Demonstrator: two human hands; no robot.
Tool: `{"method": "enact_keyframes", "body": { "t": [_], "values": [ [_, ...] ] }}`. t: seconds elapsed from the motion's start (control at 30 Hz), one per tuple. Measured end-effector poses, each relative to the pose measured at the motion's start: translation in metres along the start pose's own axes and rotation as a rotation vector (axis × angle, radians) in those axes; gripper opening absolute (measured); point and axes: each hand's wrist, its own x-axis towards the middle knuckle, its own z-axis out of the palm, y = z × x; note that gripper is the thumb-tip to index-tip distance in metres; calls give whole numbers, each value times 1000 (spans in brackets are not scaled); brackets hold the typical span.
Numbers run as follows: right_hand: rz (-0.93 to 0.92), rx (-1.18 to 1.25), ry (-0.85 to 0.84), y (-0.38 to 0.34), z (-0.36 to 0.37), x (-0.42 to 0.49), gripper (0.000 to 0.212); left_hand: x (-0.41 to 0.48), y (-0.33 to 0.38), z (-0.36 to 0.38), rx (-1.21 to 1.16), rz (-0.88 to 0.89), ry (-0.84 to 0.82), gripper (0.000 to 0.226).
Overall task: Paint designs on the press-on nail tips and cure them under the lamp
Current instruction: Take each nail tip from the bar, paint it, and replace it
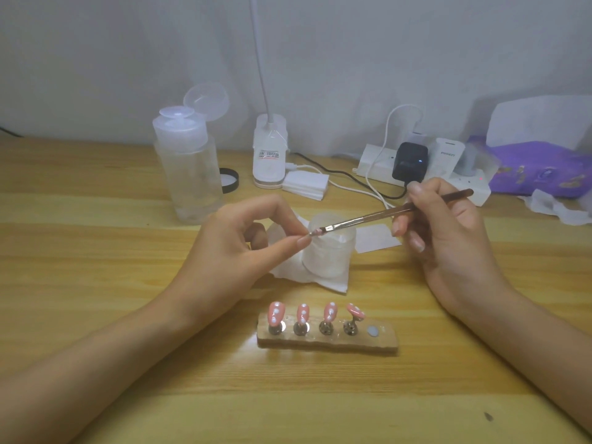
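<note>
Item: one small pink nail tip (315,232), apparently the fifth of a set; too small to tell its pattern. Location: held up over a frosted jar (330,251) that stands on a tissue (320,280), mid-table, beyond the wooden block (326,342). Hold: left hand (243,248) pinches it between thumb and forefinger, fingertips (301,241) closed on its left end, other fingers curled beneath. Tool: brush (384,214), gripped pen-fashion by the right hand (448,232), bristles touching the tip's right side. Handling, by judgement: very light, thin, slightly springy plastic; glossy and slippery; wet paint smears readily. Best taken by the edges or the underside, clear of the painted face, with light pressure only. Companion pieces: four nail tips (303,313), pink with white dots, standing on posts in the block, near edge of the table (128,315); the rightmost place holds none.
</note>
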Motion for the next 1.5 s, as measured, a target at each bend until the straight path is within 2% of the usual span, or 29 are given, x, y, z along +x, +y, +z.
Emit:
{"method": "enact_keyframes", "body": {
  "t": [0.1,0.3,0.4,0.53,0.67,0.77,0.9,1.03,1.17,1.3,1.4,1.5],
  "values": [
    [9,61,8,-1,1,-1,27,0,0,0,3,4,-3,10],
    [12,27,29,-1,1,-1,27,0,0,0,11,8,-3,12],
    [-6,19,-30,-2,2,-1,25,-1,1,1,31,22,0,12],
    [4,22,24,-1,1,-1,26,0,2,2,26,26,12,12],
    [-13,18,-34,-2,2,-2,24,0,3,2,31,35,9,12],
    [7,6,19,-1,1,-1,26,0,1,1,28,41,9,12],
    [-15,8,-21,-2,3,-3,25,0,2,1,38,50,8,11],
    [7,28,32,-3,2,-2,25,0,2,2,65,68,10,13],
    [-14,6,-25,-3,4,-3,23,0,1,2,80,68,19,12],
    [-1,29,24,-2,1,-2,23,0,2,1,60,66,15,11],
    [-15,-5,-31,-2,3,-3,24,0,1,2,53,60,17,10],
    [-1,-23,25,0,1,-1,26,0,2,2,43,59,15,11]
  ]
}}
